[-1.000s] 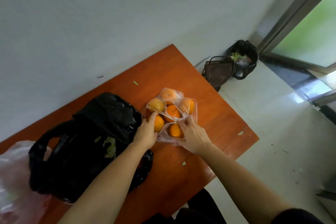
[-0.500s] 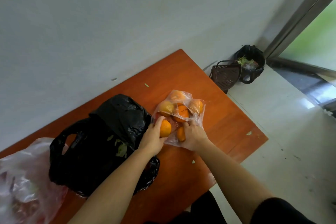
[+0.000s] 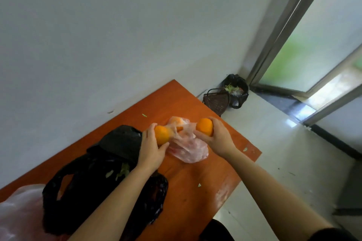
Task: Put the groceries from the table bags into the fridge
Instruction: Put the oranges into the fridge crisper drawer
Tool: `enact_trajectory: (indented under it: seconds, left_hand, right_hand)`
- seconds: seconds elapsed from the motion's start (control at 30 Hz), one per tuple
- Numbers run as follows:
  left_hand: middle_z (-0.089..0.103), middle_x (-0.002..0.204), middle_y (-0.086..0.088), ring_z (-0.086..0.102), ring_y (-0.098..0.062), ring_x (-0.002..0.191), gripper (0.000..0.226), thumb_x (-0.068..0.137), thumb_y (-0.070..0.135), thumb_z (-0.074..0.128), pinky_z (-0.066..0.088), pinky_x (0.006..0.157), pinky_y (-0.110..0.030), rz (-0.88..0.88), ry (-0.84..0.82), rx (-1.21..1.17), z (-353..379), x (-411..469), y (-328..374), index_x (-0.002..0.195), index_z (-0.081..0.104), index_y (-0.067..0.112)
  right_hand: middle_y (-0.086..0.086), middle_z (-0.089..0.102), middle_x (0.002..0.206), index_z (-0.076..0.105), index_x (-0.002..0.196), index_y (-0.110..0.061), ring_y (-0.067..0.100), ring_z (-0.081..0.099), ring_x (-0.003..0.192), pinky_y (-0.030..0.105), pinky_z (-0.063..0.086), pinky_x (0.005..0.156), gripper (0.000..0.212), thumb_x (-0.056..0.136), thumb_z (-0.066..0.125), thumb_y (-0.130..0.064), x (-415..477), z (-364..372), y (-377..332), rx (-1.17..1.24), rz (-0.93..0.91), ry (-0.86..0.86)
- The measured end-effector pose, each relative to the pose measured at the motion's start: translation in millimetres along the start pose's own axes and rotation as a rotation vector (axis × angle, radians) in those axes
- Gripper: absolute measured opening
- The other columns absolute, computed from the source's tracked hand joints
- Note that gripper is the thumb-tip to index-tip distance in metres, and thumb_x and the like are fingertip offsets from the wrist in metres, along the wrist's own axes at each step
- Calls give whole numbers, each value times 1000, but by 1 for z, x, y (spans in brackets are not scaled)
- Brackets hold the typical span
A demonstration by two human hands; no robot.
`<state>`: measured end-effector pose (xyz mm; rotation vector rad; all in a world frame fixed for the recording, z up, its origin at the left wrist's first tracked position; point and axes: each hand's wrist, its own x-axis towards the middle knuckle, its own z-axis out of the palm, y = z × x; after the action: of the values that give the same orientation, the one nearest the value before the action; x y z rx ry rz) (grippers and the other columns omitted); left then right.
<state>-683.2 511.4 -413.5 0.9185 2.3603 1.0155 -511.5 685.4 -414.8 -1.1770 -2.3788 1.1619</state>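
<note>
Light comes in from the window (image 3: 313, 49) on the right. The glass looks bright and washed out, with a blurry green patch. A shiny white spot glows on the floor (image 3: 290, 123) near it. The wall (image 3: 98, 35) is soft grey and gets darker to the left. The black bag (image 3: 101, 178) is so dark you can hardly see its folds. The picture is a bit fuzzy, and straight lines bend near the edges

The pale bag (image 3: 17, 213) is cut off at the lower-left edge; its contents are unreadable.
</note>
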Motion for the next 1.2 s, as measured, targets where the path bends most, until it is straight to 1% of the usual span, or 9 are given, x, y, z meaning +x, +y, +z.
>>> enact_trajectory:
  seconds: [0.17,0.27,0.37,0.53,0.7,0.87,0.97,1.1,1.2]
  left_hand:
    - [36,145,-4,41,-11,116,78,83,40,76,40,86,-25,121,134,-186,2,1,50,146,34,24]
    - [43,141,1,45,-10,116,76,83,51,71,40,86,-22,236,83,-270,19,-3,97,146,34,27]
    - [44,134,12,50,-10,112,73,83,58,68,39,79,-14,381,18,-319,42,-18,153,143,34,35]
    - [48,136,6,53,-14,110,67,82,55,71,50,84,-31,636,-91,-273,93,-71,263,138,35,42]
    - [49,128,8,53,-13,101,64,80,50,75,38,74,-14,839,-199,-352,177,-181,366,133,40,43]
    - [50,132,5,54,-18,108,68,79,45,79,50,84,-31,969,-340,-379,280,-340,444,136,42,37]
    - [52,133,4,54,-16,108,69,78,43,80,49,84,-29,1046,-429,-375,332,-423,484,137,45,34]
    - [51,121,13,51,-8,99,68,76,49,78,38,76,-13,1205,-496,-344,382,-504,533,133,44,38]
    - [52,126,10,50,-7,102,70,73,57,72,39,77,-16,1273,-528,-299,415,-537,566,133,39,42]
  right_hand:
    - [-15,41,121,35,124,-47,8,51,100,20,43,75,64,74,63,-76,-36,-54,8,82,53,380]
    - [-19,47,109,30,123,-49,10,56,91,25,49,72,64,73,63,-72,-72,-89,14,200,151,536]
    - [-11,44,119,28,125,-45,13,55,92,29,52,74,60,81,66,-62,-113,-127,24,235,203,662]
    - [-6,47,123,33,129,-38,15,56,98,29,49,72,57,87,71,-48,-213,-215,61,260,258,877]
    - [-2,48,126,34,127,-40,19,57,103,28,48,73,58,86,74,-45,-354,-300,118,250,291,1088]
    - [-1,46,129,35,129,-40,23,56,107,46,53,87,59,86,74,-46,-521,-373,190,165,384,1235]
    - [-5,44,125,34,127,-42,21,55,103,39,48,80,58,85,74,-48,-608,-414,230,122,455,1307]
    - [-6,45,121,39,131,-36,16,53,94,31,40,74,63,82,78,-46,-692,-468,275,121,504,1462]
    - [-6,44,119,38,127,-38,17,53,96,27,40,69,62,81,79,-46,-725,-503,305,137,494,1544]
